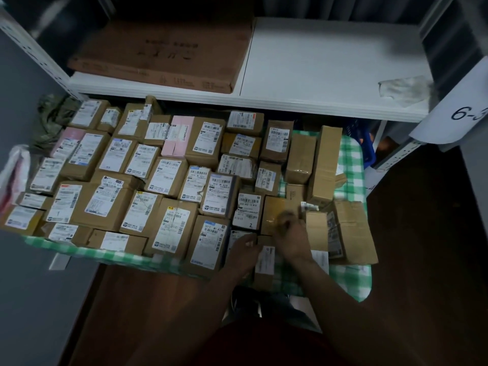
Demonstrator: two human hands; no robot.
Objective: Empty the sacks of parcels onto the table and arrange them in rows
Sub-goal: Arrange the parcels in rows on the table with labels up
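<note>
**Parcel rows nearly complete on the checked table**

At the table's (pixel 351 281) near right corner, the left hand (pixel 244 249) and right hand (pixel 293 240) meet over a white-labelled parcel (pixel 265 256); blur hides whether the fingers grip it. Just beyond, on the table's right side, loose boxes (pixel 351 233) lie unaligned. Labelled parcels (pixel 169 178) fill its middle and left in rows, so sorting looks mostly done. A crumpled sack (pixel 52 120) lies at its far left corner.

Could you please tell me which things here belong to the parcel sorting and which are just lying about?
Belongs to the job: rows of labelled parcels; checked table they sit on; left hand and right hand, at the near-right parcels.
Lying about: flat brown carton and crumpled rag on the white shelf; blue crate; paper sign.
</note>
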